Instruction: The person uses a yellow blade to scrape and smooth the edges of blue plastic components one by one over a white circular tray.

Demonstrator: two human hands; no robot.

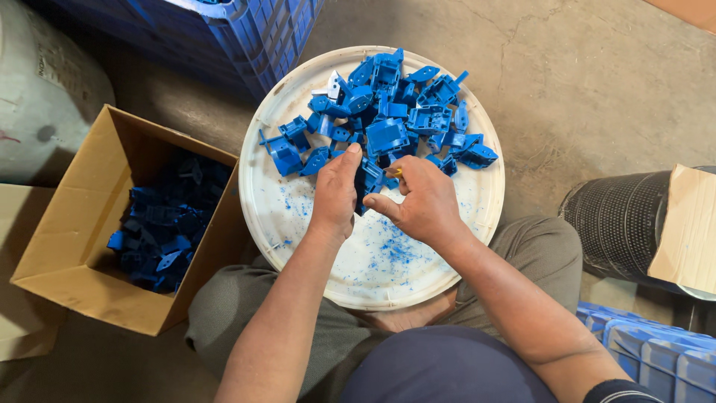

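Observation:
A round white tray (298,224) rests on my lap, with a pile of blue plastic parts (388,112) heaped on its far half and blue shavings (395,250) scattered near me. My left hand (335,195) grips a dark blue part (371,179) at the pile's near edge, thumb pointing up. My right hand (421,203) is closed around a small tool with a yellow tip (397,172), held against that same part. Most of the held part is hidden between my hands.
An open cardboard box (82,224) holding more blue parts (168,220) sits at my left. A blue plastic crate (246,30) stands behind the tray. A black ribbed bin (619,220) with cardboard (690,227) over it is at right, another blue crate (656,354) below it.

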